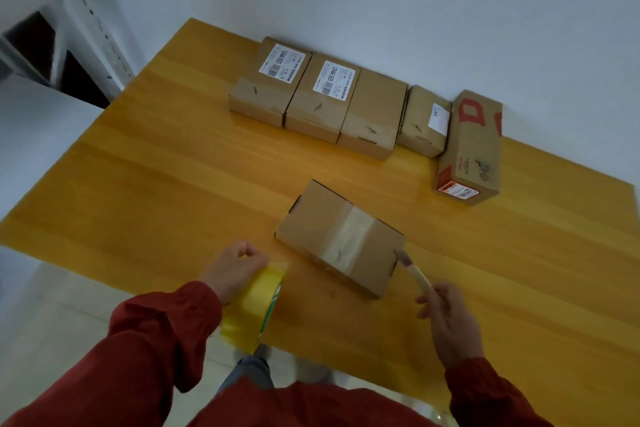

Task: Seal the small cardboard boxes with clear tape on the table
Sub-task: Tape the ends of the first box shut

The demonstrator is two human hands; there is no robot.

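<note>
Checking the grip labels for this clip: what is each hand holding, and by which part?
Left hand grips the yellowish tape roll over its top edge. Right hand pinches a slim cutter-like tool by the near end of its handle.

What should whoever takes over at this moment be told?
Left hand: grips the tape roll at the table's near edge.
Right hand: holds a cutter, its tip by the near box's right front corner.
Done: a tape strip runs across the near box's top and down its front.
Five more boxes sit in a row against the wall; some look taped, but I cannot tell for all.
Left: probably check the strip is cut free and pressed flat, move this box aside, then seal any that are untaped.
</note>
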